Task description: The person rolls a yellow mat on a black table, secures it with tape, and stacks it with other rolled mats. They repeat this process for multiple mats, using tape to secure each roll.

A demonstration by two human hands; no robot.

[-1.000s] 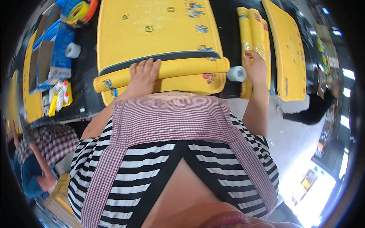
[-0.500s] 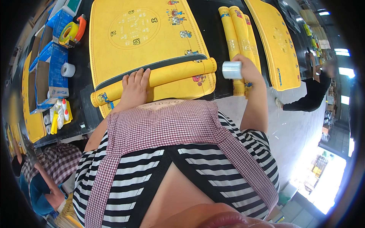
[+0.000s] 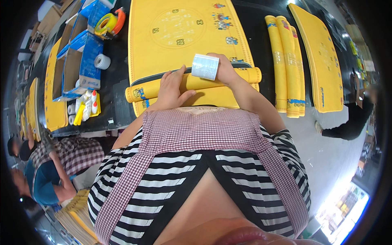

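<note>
On the black table in front of me lies a flat yellow mat (image 3: 188, 49) with printed cartoon figures and a circle pattern. Across its near end rests a rolled yellow mat (image 3: 157, 90), with a dark edge strip along its far side. My left hand (image 3: 170, 87) lies on this roll, fingers stretched over it and thumb apart. In my right hand (image 3: 225, 70) is a wide roll of clear tape (image 3: 205, 67), held just above the rolled mat. The fingers gripping the tape are partly hidden behind it.
To the right lie several finished-looking mat rolls (image 3: 281, 65) and a flat yellow mat stack (image 3: 320, 61). Blue cardboard boxes (image 3: 87, 61), an orange tape dispenser (image 3: 109, 24), a white roll (image 3: 102, 61) and white bottles (image 3: 87, 104) stand left. Another person (image 3: 61, 167) is at the lower left.
My right hand has brought the tape roll leftward from above the right-hand mat rolls to over the rolled mat. My left hand stays on the roll, its thumb now out to the side.
</note>
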